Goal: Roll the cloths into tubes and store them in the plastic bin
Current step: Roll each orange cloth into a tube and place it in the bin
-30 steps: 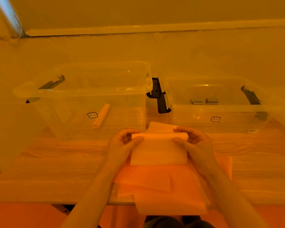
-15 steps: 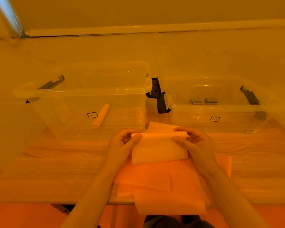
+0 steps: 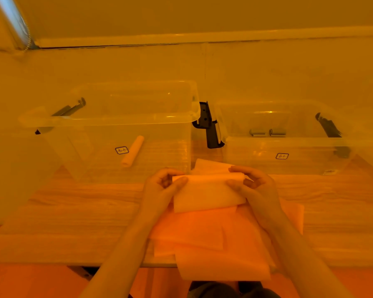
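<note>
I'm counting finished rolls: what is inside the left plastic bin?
One rolled cloth tube lies on the floor of the left bin, seen through its clear front wall. The label hides only a small patch beside it.

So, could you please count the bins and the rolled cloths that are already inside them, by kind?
Clear bins: 2, the left bin and the right bin.
Orange roll in the left bin: 1.
Grey rolls in the right bin: 2, one beside the other.
Total: 5.
</note>
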